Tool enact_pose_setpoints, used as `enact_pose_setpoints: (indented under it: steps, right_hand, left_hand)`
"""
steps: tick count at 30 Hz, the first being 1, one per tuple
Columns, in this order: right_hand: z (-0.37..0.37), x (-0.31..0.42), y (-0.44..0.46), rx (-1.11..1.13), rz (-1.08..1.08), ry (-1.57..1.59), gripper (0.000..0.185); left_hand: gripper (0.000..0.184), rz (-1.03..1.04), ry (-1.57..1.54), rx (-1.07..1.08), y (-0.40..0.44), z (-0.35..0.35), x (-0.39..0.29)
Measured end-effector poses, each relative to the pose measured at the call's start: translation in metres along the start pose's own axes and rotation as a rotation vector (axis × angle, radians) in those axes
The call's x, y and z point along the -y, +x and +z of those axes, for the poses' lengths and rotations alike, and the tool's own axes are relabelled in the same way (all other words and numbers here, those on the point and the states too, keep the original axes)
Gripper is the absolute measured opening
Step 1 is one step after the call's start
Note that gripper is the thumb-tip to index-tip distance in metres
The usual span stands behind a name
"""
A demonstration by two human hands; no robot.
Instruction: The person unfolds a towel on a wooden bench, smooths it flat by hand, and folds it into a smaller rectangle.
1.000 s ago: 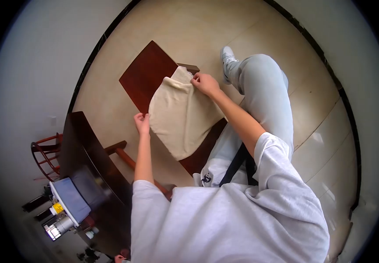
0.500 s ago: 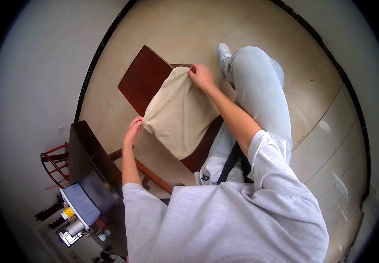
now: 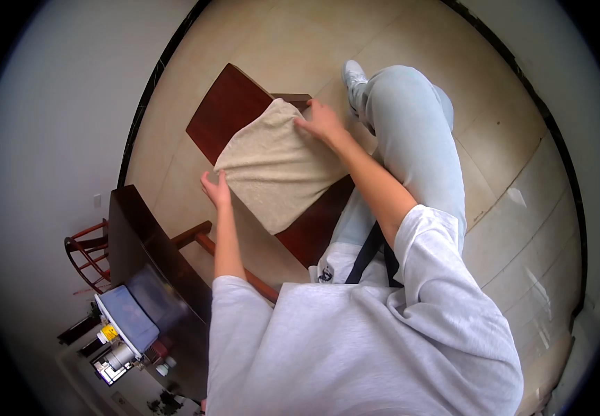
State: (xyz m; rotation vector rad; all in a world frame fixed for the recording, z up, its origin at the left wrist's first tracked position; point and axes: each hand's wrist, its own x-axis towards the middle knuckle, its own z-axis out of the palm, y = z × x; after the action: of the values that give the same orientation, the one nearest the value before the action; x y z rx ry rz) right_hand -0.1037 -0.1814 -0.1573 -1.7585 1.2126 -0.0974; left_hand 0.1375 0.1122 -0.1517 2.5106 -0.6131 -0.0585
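Loosely spread, the cloth (image 3: pixel 279 166) lies across the red-brown board (image 3: pixel 230 107), with creases running from its left corner. By that corner the left hand (image 3: pixel 218 190) has thumb and finger apart; whether it touches the fabric I cannot tell. At the far right edge, the right hand (image 3: pixel 325 125) also has thumb and finger parted, its thumb against the cloth. Off to the left stands a dark table (image 3: pixel 130 225), a tub (image 3: pixel 128 317) on it.

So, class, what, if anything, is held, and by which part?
Cannot be told: the left hand is at the left corner of the beige cloth, the right hand at its upper-right edge, but neither shows a clear grip.
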Motion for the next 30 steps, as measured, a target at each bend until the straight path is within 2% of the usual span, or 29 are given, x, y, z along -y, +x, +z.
enact_pose_setpoints:
  steps: [2, 3, 5, 7, 9, 11, 12, 13, 14, 15, 16, 17, 18, 19, 21, 25, 27, 28, 30]
  right_hand:
    - [0.005, 0.003, -0.009, 0.195, -0.087, -0.008, 0.099]
    - [0.007, -0.001, -0.01, 0.2, -0.086, -0.009, 0.099]
    - [0.012, -0.014, -0.014, 0.334, -0.1, -0.075, 0.117]
    - [0.003, -0.008, -0.026, 0.338, -0.118, -0.146, 0.118]
    - [-0.019, 0.009, -0.043, 0.346, -0.143, -0.223, 0.118]
    - [-0.031, 0.03, -0.059, 0.195, -0.365, -0.398, 0.096]
    - [-0.026, 0.038, -0.061, 0.2, -0.369, -0.398, 0.096]
    - [-0.02, 0.045, -0.063, 0.187, -0.467, -0.557, 0.077]
    - [-0.019, 0.054, -0.069, 0.175, -0.566, -0.718, 0.059]
    - [-0.017, 0.058, -0.08, 0.268, -0.579, -0.683, 0.034]
    - [-0.015, 0.062, -0.093, 0.277, -0.578, -0.687, 0.034]
    - [-0.012, 0.063, -0.104, 0.422, -0.613, -0.712, 0.034]
    - [-0.012, 0.062, -0.117, 0.57, -0.644, -0.732, 0.034]
    - [-0.004, 0.054, -0.13, 0.575, -0.64, -0.734, 0.034]
    - [0.021, 0.035, -0.141, 0.558, -0.806, -0.785, 0.037]
    - [0.051, 0.013, -0.148, 0.558, -0.901, -0.873, 0.027]
    - [0.06, 0.005, -0.137, 0.385, -1.051, -0.865, 0.013]
    - [0.054, 0.006, -0.137, 0.379, -1.049, -0.871, 0.013]
    - [0.045, 0.007, -0.141, 0.221, -1.167, -0.744, 0.008]
  left_hand:
    - [0.062, -0.244, -0.158, -0.184, -0.043, 0.021, -0.013]
    - [0.062, -0.228, -0.194, -0.178, -0.069, 0.034, -0.016]
    - [0.062, -0.222, -0.225, -0.17, -0.117, 0.043, -0.027]
    - [0.065, -0.212, -0.368, -0.119, -0.16, 0.025, -0.061]
    - [0.059, -0.216, -0.343, -0.11, -0.203, 0.01, -0.068]
    - [0.055, -0.21, -0.307, -0.112, -0.236, -0.01, -0.059]
    - [0.047, 0.015, -0.128, -0.024, -0.246, -0.019, -0.053]
    - [0.04, 0.239, 0.052, 0.069, -0.251, -0.023, -0.048]
    - [0.04, 0.234, 0.053, 0.069, -0.251, -0.024, -0.051]
    - [0.032, 0.258, 0.059, 0.057, -0.251, -0.024, -0.053]
    - [0.025, 0.28, 0.065, 0.046, -0.25, -0.024, -0.057]
    - [0.017, 0.365, 0.102, 0.037, -0.247, -0.024, -0.057]
    - [0.017, 0.356, 0.1, 0.043, -0.245, -0.026, -0.054]
    - [0.014, 0.309, 0.081, 0.068, -0.241, -0.028, -0.05]
    - [0.013, 0.182, -0.014, 0.076, -0.233, -0.028, -0.057]
    - [0.015, 0.211, -0.015, 0.173, -0.225, -0.037, -0.058]
    - [0.019, 0.176, -0.078, 0.186, -0.224, -0.031, -0.055]
    - [0.019, 0.181, -0.084, 0.185, -0.222, -0.028, -0.059]
    - [0.021, 0.371, 0.149, 0.14, -0.223, -0.027, -0.064]
